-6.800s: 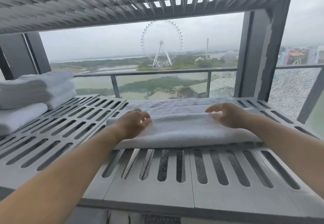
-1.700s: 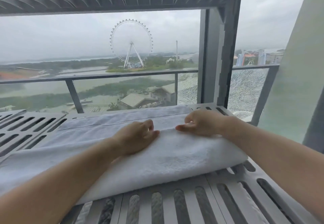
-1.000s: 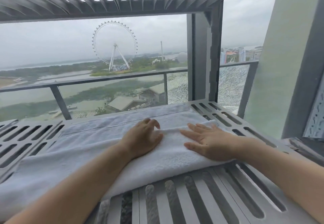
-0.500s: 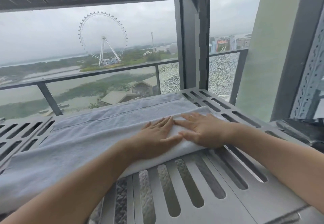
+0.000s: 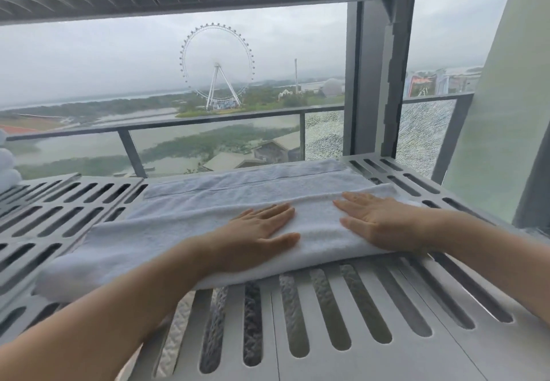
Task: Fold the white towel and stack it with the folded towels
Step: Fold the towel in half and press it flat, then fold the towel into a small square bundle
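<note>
So the long white terry towel [image 5: 154, 231] is folded lengthwise into a strip on the grey slotted metal shelf [image 5: 446, 359]; I'd say crosswise folds and stacking aren't done yet. Left hand [image 5: 256, 237] and right hand [image 5: 378, 225] press it flat, fingers straight. 1 towel, 2 hands. The folded white towels [image 5: 7, 172] peek in far left, can't count them.

No text, label, brand, number or sign can be read anywhere in view.

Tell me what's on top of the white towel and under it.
On the folded white terry towel, the left hand and right hand lie flat, apart. Under it is the grey slotted metal shelf; the part beneath is covered.
</note>
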The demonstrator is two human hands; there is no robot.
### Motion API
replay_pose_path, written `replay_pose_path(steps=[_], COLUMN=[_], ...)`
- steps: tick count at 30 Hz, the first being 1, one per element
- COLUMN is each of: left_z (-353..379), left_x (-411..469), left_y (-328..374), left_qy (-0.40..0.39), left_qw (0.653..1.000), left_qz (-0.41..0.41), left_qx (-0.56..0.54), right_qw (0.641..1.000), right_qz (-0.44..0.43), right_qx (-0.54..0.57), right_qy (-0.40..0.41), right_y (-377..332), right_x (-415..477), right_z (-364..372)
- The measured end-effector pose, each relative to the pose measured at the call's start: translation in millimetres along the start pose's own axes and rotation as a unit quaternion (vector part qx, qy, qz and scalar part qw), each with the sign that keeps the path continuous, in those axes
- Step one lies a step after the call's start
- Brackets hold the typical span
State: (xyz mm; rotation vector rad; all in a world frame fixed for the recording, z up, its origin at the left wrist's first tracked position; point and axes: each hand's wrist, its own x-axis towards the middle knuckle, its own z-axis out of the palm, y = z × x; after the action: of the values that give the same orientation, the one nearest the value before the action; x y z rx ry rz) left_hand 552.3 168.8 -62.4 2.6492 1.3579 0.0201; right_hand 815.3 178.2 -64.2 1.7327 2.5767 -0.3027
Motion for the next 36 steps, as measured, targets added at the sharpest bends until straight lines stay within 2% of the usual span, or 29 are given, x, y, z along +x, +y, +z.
replay_pose_path(steps=[4, 8, 15, 19, 22, 26, 29, 31, 33, 36], left_z=[3, 3, -13, -18, -14, -15, -22, -28, -35, -42], left_x=[-6, -35, -111, -126, -127, -120, -105, -90, -77, -63], left_y=[-3, -29, -105, -134, -142, -144, -138, -132, -128, -133], left_qy=[0.045, 0.063, 0.035, 0.053, 0.058, 0.053, 0.076, 0.097, 0.101, 0.105], left_qw=[0.998, 0.993, 0.979, 0.971, 0.971, 0.974, 0.978, 0.979, 0.979, 0.978], left_qz=[-0.028, -0.092, -0.201, -0.231, -0.232, -0.217, -0.186, -0.174, -0.163, -0.15], left_qx=[0.025, 0.031, 0.026, 0.009, -0.028, 0.042, 0.051, 0.049, 0.064, 0.096], right_qw=[0.997, 0.996, 0.997, 0.997, 0.997, 0.997, 0.997, 0.995, 0.988, 0.989], right_qz=[-0.073, -0.089, -0.082, -0.077, -0.077, -0.076, -0.071, -0.074, -0.063, -0.033], right_qx=[0.015, 0.013, -0.015, -0.023, -0.02, -0.017, -0.003, 0.03, 0.072, 0.022], right_qy=[-0.012, -0.009, 0.007, 0.002, 0.007, 0.015, 0.026, 0.055, 0.118, 0.14], right_y=[-70, -122, -134, -137, -137, -135, -135, -132, -125, -104], right_x=[36, 71, 86, 82, 79, 79, 83, 86, 92, 100], right_z=[1, 3, 14, 11, 11, 13, 14, 12, 3, -15])
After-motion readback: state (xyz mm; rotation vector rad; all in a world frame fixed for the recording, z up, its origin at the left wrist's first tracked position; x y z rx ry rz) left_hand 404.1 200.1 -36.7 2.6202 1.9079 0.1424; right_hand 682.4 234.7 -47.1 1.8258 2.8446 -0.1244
